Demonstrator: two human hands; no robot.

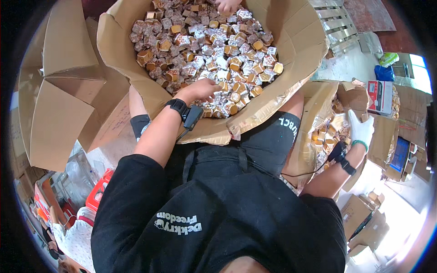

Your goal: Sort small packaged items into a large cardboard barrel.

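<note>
A large open cardboard box (298, 59) stands before me, filled with small faceted pieces (223, 63) in silver, gold and brown wrapping. My bare left hand (203, 90) is low over the near part of this heap, fingers bent and a little apart; no piece shows in its grasp, though its palm is hidden. My right hand (362, 128), in a white glove, is at the right side of a smaller carton (307, 107) holding more gold and brown pieces (327, 136). Its thumb and fingers are spread, with nothing visible between them.
Another person's hand (227, 6) reaches into the large box's far side. Tall cardboard flaps (59, 123) rise at left, near a red plastic item (99, 190). A person in a pale patterned top (75, 243) is at lower left. A red-and-white box (380, 96) stands right; a cable (302, 174) crosses my lap.
</note>
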